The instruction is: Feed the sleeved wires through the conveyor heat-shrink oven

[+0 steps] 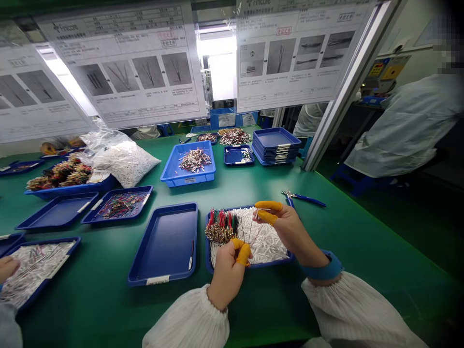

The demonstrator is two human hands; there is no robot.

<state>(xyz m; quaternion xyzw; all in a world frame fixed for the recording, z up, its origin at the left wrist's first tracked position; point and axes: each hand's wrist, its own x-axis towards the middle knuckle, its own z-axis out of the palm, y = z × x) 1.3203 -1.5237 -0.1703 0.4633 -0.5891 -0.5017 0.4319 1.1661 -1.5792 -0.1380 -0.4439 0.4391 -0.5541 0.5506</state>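
Observation:
My left hand [229, 270], with orange finger cots, is pinched shut on a few thin dark wires [250, 232] that stand up from it. My right hand [286, 227], also in orange cots, pinches a small white tube [261, 210] just above those wire ends. Both hands hover over a blue tray [209, 256] filled with white tubes [266, 239] and a bundle of red, green and black wires with metal terminals [221, 226].
A near-empty blue tray [165, 246] lies to the left, with more trays of wires and tubes around the green table [344, 241]. Blue-handled cutters [304, 197] lie to the right. A bag of white tubes [123, 157], stacked trays [275, 145] and another person's hand [6, 268] are nearby.

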